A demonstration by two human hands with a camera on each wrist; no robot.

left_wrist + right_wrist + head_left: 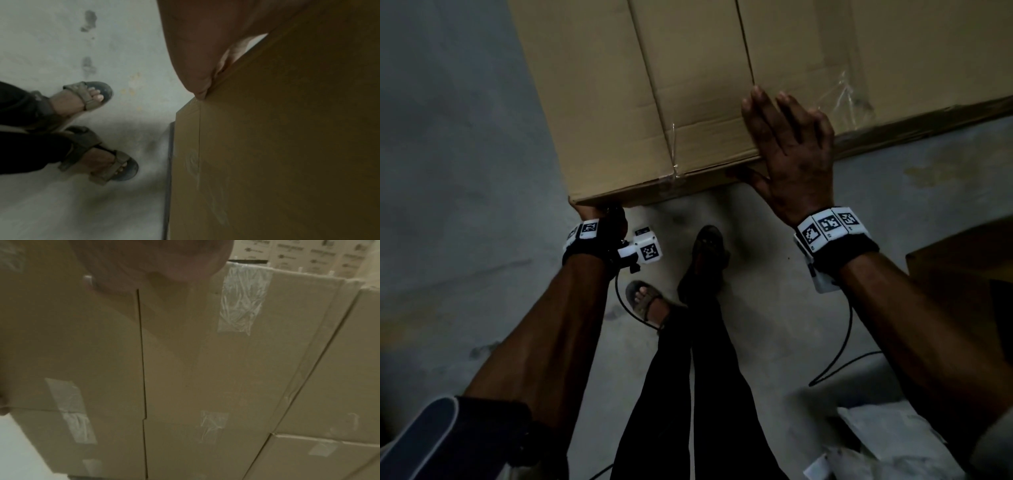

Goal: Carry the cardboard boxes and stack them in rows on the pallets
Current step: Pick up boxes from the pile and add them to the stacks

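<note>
The cardboard box (688,85) sits directly ahead of both hands; the right hand (791,154) lies flat with fingers spread on its top edge, while the left hand (589,212) grips under its near corner

Tan cardboard box (688,85) fills the upper frame; black-and-white checkered markers (828,226) ring both wrists; black trousers (688,394) at lower centre; grey floor (448,171) at left.
</note>
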